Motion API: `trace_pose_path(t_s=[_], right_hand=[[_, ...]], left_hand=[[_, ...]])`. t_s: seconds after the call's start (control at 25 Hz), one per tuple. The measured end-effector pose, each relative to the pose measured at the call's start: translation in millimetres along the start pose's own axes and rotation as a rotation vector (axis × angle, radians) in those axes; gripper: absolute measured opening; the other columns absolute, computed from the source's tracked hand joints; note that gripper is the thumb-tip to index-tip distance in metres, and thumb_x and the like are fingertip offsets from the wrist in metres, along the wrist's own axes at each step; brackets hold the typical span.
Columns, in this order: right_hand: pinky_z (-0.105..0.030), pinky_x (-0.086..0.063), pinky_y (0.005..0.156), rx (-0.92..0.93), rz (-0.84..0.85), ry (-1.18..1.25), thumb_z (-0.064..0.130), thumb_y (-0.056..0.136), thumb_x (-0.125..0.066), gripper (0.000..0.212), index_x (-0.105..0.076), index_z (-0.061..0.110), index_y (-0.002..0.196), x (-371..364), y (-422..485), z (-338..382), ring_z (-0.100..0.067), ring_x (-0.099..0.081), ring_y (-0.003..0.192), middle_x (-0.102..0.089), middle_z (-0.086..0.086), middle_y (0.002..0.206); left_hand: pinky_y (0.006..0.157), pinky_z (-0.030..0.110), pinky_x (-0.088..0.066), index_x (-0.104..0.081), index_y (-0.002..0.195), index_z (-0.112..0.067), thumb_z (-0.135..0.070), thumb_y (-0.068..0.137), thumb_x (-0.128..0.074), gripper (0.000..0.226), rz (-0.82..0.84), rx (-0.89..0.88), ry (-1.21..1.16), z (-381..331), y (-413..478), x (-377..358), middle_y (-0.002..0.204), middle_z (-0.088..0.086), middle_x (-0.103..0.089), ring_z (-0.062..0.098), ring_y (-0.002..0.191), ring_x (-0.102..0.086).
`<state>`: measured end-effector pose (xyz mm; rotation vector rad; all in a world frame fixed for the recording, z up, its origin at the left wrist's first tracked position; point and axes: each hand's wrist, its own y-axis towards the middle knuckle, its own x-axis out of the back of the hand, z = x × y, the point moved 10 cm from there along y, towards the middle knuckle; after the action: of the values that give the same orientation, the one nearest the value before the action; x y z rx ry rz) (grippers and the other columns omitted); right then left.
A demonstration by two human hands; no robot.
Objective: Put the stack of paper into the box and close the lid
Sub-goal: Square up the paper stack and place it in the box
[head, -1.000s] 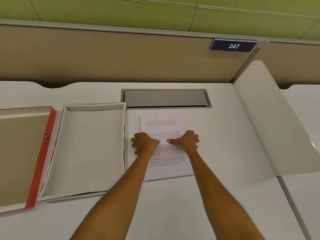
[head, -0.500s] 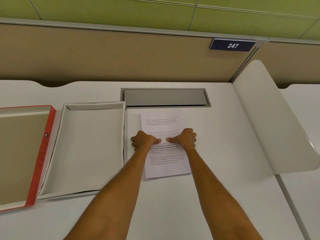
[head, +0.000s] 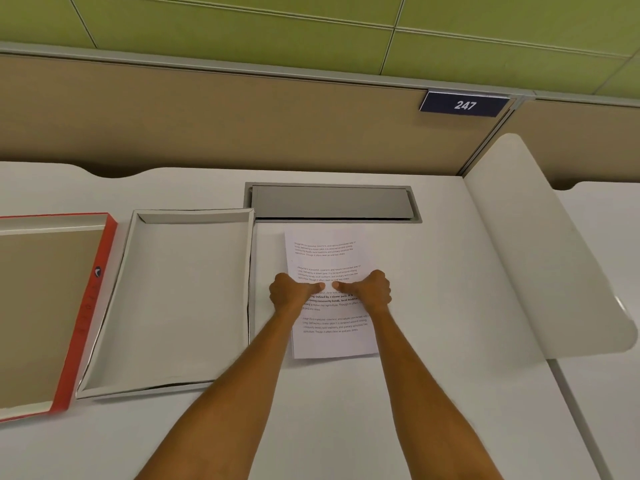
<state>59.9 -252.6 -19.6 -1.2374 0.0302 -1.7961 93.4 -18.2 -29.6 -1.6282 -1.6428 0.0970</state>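
On the counter (head: 398, 393), the stack of paper (head: 329, 258) lay flat just right of the open box (head: 104, 341), with the red-edged lid (head: 100, 306) further left. Both hands, left (head: 292, 294) and right (head: 369, 291), gripped its side edges, thumbs on top. Pick-up appeared under way; next would come lifting it level and carrying it left.

White box (head: 180, 299) — red-edged lid (head: 86, 306)
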Motion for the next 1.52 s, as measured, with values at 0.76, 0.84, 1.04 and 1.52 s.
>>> trace_pose_path(t_s=[0.76, 0.84, 1.04, 1.52], right_hand=[[-0.017, -0.059, 0.068, 0.434, -0.281, 0.833, 0.027, 0.06, -0.092, 0.07, -0.044, 0.027, 0.111, 90, -63, 35, -0.001, -0.064, 0.092, -0.06, 0.016, 0.101], [-0.023, -0.06, 0.074, 0.488, -0.257, 0.9, 0.02, 0.061, -0.092, 0.069, -0.048, 0.039, 0.111, 89, -66, 30, -0.003, -0.064, 0.098, -0.062, 0.018, 0.103], [-0.021, -0.059, 0.077, 0.521, -0.219, 0.9, 0.014, 0.066, -0.089, 0.073, -0.048, 0.053, 0.111, 75, -69, 16, 0.0, -0.063, 0.101, -0.063, 0.021, 0.105], [-0.029, -0.059, 0.086, 0.553, -0.05, 0.782, 0.033, 0.06, -0.092, 0.071, -0.053, 0.04, 0.119, 66, -56, 9, -0.008, -0.064, 0.108, -0.065, 0.011, 0.115]], left_hand=[[0.062, 0.018, -0.058, -0.062, 0.089, -0.046, -0.027, 0.065, -0.091, 0.043, -0.07, -0.543, -0.592, -69, -71, 43, 0.084, -0.024, -0.07, 0.0, 0.079, -0.068], [0.062, 0.014, -0.055, -0.062, 0.086, -0.052, -0.024, 0.067, -0.09, 0.044, -0.084, -0.598, -0.607, -68, -76, 46, 0.083, -0.028, -0.069, -0.001, 0.08, -0.067], [0.067, 0.021, -0.06, -0.063, 0.088, -0.053, -0.021, 0.067, -0.09, 0.047, -0.093, -0.609, -0.6, -49, -75, 41, 0.086, -0.025, -0.07, 0.007, 0.082, -0.067], [0.083, 0.04, -0.062, -0.056, 0.127, -0.024, -0.025, 0.053, -0.095, 0.084, 0.09, -0.51, -0.529, -48, -49, 34, 0.116, 0.004, -0.067, 0.024, 0.107, -0.065]])
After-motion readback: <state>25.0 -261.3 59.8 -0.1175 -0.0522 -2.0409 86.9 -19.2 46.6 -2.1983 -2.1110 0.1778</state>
